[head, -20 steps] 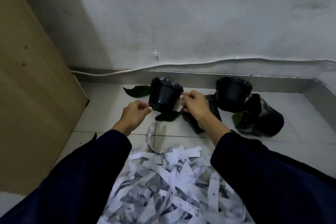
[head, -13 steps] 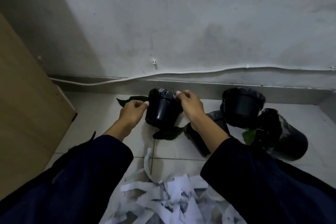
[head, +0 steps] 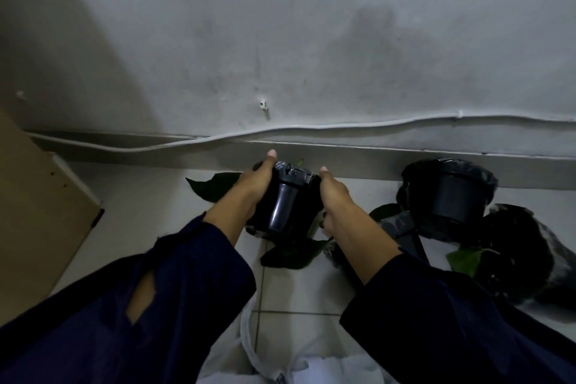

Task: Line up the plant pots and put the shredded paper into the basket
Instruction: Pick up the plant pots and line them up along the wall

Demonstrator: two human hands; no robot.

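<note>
A small black plant pot (head: 285, 206) stands near the wall's base, with dark green leaves under and behind it. My left hand (head: 249, 187) grips its left side and my right hand (head: 335, 196) grips its right side. To the right stands a second black pot (head: 448, 190), upright. A third black pot (head: 526, 256) lies on its side further right, a green leaf at its mouth. Another dark pot (head: 396, 227) lies tipped behind my right forearm, mostly hidden. White shredded paper (head: 311, 368) shows at the bottom edge. No basket is in view.
A grey wall with a white cable (head: 311, 128) along its base runs across the back. A wooden panel (head: 34, 203) stands at the left. The floor is pale tile (head: 140, 196).
Both hands have closed around the sides of the small pot and moved it closer to the wall. My view has leaned forward, so most of the shredded paper has dropped out of frame.
</note>
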